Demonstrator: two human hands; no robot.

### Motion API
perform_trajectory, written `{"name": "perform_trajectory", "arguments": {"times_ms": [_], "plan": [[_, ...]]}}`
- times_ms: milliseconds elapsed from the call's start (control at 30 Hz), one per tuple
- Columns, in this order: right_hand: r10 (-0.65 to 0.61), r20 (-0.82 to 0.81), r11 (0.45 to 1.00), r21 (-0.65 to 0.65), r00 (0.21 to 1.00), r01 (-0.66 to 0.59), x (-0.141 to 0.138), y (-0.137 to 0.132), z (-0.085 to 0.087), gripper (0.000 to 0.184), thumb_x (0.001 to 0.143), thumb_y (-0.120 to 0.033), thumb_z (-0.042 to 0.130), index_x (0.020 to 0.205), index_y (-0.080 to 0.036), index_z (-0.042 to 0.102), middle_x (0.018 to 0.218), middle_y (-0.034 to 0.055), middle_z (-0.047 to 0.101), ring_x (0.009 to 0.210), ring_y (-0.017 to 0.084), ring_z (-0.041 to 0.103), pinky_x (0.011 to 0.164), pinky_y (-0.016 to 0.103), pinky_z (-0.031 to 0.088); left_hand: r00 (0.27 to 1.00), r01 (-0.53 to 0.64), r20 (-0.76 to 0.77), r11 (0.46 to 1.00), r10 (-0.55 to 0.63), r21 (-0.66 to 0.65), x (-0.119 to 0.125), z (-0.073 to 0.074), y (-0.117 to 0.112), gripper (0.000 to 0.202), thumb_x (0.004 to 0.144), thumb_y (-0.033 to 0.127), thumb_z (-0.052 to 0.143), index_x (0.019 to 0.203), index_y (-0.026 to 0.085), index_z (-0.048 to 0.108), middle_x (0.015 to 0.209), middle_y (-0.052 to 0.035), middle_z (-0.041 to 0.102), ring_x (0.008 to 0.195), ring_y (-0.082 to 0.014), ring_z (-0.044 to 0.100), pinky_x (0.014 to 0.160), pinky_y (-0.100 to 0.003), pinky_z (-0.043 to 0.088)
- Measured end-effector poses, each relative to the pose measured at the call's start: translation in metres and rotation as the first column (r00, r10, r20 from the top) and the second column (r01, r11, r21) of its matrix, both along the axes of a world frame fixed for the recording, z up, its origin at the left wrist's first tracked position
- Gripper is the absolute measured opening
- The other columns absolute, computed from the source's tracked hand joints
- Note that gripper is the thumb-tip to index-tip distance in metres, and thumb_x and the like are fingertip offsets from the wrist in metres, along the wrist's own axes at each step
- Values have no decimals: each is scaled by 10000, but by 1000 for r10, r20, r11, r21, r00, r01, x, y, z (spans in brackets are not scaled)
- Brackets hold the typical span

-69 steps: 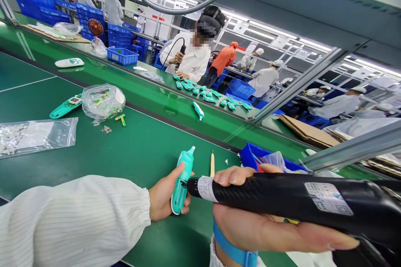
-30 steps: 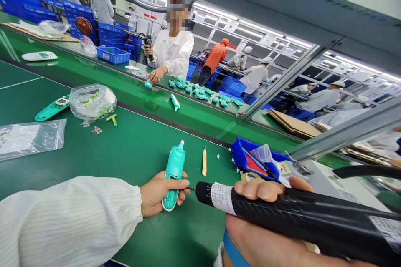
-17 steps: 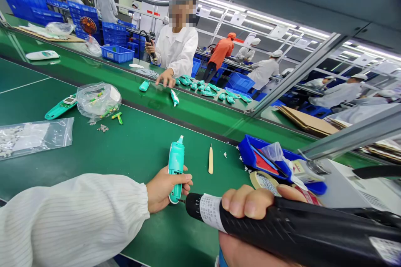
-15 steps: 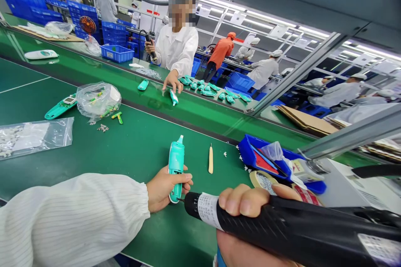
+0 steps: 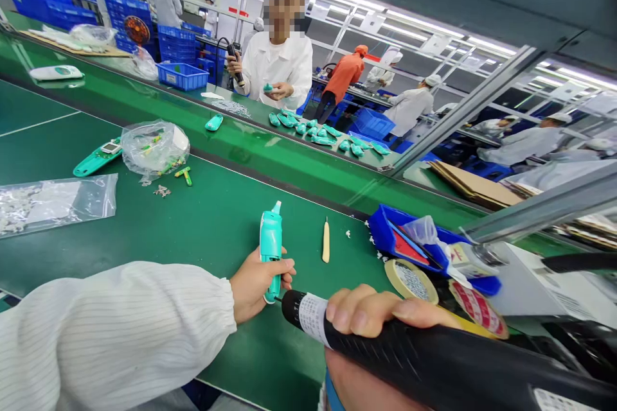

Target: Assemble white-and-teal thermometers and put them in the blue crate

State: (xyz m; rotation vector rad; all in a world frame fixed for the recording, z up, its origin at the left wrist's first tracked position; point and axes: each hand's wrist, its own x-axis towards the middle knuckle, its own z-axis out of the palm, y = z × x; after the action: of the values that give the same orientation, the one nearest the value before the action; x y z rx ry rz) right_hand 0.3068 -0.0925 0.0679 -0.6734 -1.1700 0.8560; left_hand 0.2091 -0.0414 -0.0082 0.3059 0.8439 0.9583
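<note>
Factory line, green anti-static tabletop [image 5: 144, 231] across the view. Left hand [image 5: 258, 286] holds a teal plastic handheld device [image 5: 270, 247] upright, fingers [image 5: 284, 264] wrapped round its body. Right hand [image 5: 366, 314] grips a black electric screwdriver [image 5: 424, 353], fingers [image 5: 359, 309] curled over the barrel, both hands closed. Screwdriver bit sits at the device's lower end, contact hard to tell. Blue wrist strap [image 5: 333, 393] on the right wrist.

Just right of the device: pale pointed wooden stick [image 5: 326, 241]. Further right: blue plastic tray [image 5: 405, 244], beige tape roll [image 5: 411, 281], red-and-white tape roll [image 5: 478, 308]. Well left: clear plastic bag of green parts [image 5: 154, 151], teal device with small display [image 5: 98, 157], flat clear bag of small parts [image 5: 55, 199].

Across the line: co-worker in a white coat [image 5: 274, 74] holding a black corded screwdriver [image 5: 232, 61] and a small teal part [image 5: 267, 87], with a row of teal parts [image 5: 308, 131] in front.
</note>
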Motion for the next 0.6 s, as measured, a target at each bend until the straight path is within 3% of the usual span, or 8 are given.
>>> {"name": "perform_trajectory", "arguments": {"times_ms": [67,167,333,467,600], "plan": [[4,-13,998,60,1000,-4,0,2,-2,317,680,-556,502,775,-269,597,507,-19,539,424,167,475,417,319,404,1000,2,-5,1000,-2,10,0,-1,0,208,749,71,548,907,142,432,603,13,519,502,-62,475,522,-194,405],[-20,-42,1000,21,999,21,0,4,-7,280,716,-522,477,729,-265,586,483,-24,537,405,160,461,410,304,393,1000,14,-9,1000,-13,25,1,-1,0,222,739,87,570,903,143,432,600,13,519,507,-68,482,527,-198,407],[-137,-79,987,69,987,143,8,0,-11,327,689,-580,478,791,-287,584,456,-41,483,370,139,379,380,278,342,999,43,-30,998,-42,44,0,1,0,215,753,70,539,919,137,419,604,11,517,510,-70,481,536,-210,421],[-238,-121,969,38,964,244,16,-8,-9,231,710,-482,502,850,-311,569,448,-48,415,369,138,322,365,278,300,996,81,-53,994,-77,75,-1,5,-1,204,750,54,534,902,130,420,619,1,525,523,-74,490,553,-220,439],[-300,-142,951,31,943,307,16,-11,-10,251,727,-466,456,891,-299,545,472,-49,410,385,141,323,380,296,310,995,95,-50,991,-91,94,-1,4,-2,208,734,46,545,882,131,427,624,2,525,528,-76,499,566,-224,447]]}}
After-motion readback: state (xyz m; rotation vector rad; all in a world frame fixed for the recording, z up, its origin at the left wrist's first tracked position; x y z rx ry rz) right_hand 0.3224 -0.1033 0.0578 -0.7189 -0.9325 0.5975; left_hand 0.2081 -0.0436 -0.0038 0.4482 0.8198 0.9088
